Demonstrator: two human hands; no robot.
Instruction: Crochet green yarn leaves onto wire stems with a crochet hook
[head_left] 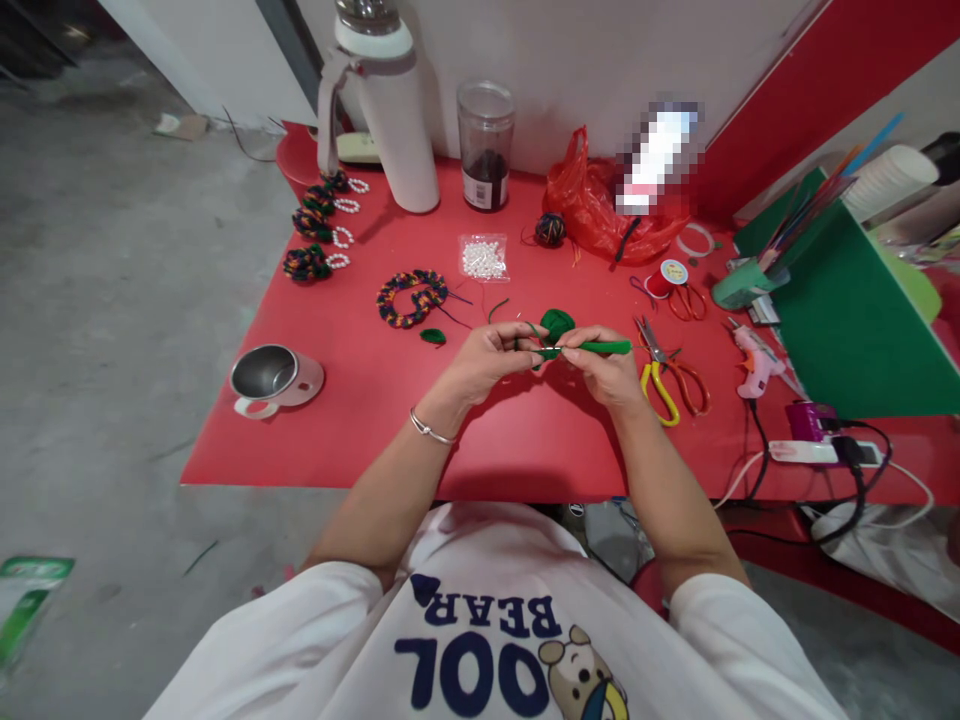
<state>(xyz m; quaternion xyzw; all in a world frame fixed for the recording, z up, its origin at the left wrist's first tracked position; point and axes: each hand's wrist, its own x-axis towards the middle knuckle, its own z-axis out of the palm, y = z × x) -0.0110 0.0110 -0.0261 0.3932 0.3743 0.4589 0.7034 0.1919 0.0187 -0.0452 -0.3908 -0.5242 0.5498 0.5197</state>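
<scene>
Left hand, mine: one, thumb and fingers drawn to a pinch, closed on a small green yarn piece. The piece is largely covered by my fingertips; it looks crocheted, though I cannot be sure.

Right hand, mine: one, fingers closed in a pen-like grip on a green-handled hook, its metal shaft pointing to 9 o'clock, reaching the yarn piece between my hands.

About my hands, by the clock, 12 being away from me:

12 o'clock: green yarn ball, just beyond my fingertips; farther out, multicoloured yarn ball.
2 o'clock: red thread spool.
3 o'clock: pink glue gun, well apart.
Between 3 and 4: yellow-handled tool and orange-handled tool, side by side.
9 o'clock: small green leaf shape, near my left hand; well apart, metal-lined mug.
10 o'clock: multicoloured yarn ring.
11 o'clock: packet of white beads.

All lie on the red tabletop.
</scene>
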